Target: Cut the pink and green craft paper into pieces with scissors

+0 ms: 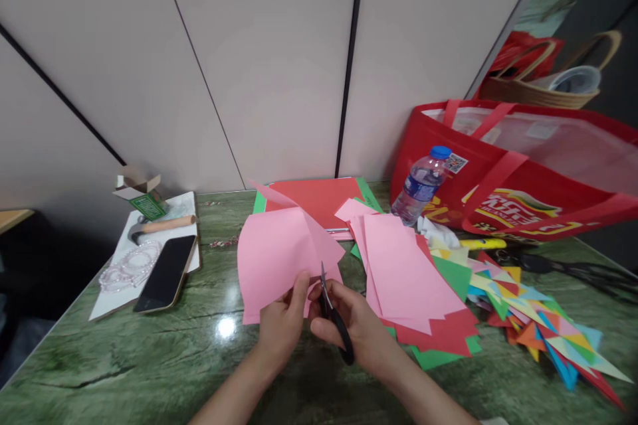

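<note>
My left hand pinches the lower edge of a pink sheet of paper, held up over the green marble table. My right hand grips black-handled scissors, whose blades point up into the bottom edge of the pink sheet. Both hands are closed. To the right lies a stack of pink sheets on red and green sheets.
Red and green paper lies at the back by the wall. Coloured paper triangles spread at the right. A water bottle leans on a red bag. At the left lie a phone, beads, a hammer and a small box.
</note>
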Demonstrator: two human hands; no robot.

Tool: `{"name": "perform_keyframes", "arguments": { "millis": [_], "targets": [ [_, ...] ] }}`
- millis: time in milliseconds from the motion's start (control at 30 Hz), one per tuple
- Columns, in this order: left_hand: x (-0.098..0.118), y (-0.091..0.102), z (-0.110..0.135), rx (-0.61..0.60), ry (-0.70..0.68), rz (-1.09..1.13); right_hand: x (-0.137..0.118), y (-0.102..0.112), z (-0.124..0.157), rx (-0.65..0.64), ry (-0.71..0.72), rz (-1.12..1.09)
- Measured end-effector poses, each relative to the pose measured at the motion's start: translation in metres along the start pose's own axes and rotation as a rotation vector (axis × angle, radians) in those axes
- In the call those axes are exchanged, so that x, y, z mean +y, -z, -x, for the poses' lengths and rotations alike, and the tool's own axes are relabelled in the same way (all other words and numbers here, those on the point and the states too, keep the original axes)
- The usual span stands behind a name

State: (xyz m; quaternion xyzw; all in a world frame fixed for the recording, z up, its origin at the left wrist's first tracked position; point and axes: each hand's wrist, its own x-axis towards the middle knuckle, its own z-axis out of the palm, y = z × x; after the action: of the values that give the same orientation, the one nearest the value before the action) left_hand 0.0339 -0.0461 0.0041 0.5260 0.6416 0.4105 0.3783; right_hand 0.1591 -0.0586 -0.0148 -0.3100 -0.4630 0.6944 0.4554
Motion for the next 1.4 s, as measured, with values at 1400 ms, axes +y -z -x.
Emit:
{"name": "perform_keyframes", "arguments": {
  "millis": [1400],
  "targets": [
    [0.004, 0.001, 0.000, -0.039, 0.067, 0.128, 0.008, 0.000, -0.003, 0.084, -0.053, 0.140]
  ]
}}
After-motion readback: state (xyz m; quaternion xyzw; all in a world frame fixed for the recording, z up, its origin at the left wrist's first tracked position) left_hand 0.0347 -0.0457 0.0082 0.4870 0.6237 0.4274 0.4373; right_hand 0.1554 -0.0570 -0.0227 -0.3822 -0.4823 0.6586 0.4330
